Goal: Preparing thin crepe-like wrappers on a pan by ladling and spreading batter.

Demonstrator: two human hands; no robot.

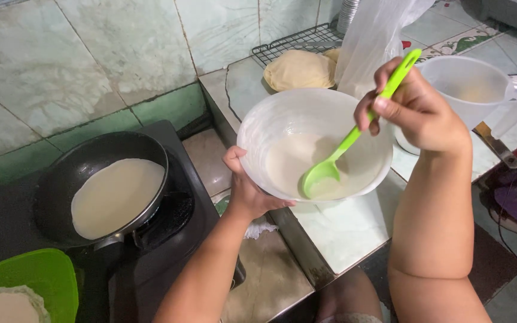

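My left hand grips the near rim of a white bowl that holds pale batter and is tilted toward me. My right hand holds a bright green ladle by its handle, with the scoop dipped in the batter. To the left, a black frying pan sits on a black stove with a thin round crepe spread inside it.
A stack of cooked crepes lies by a wire rack at the back. A clear plastic bag, a white plastic jug and a knife are on the right. A green plate with crepes is at lower left.
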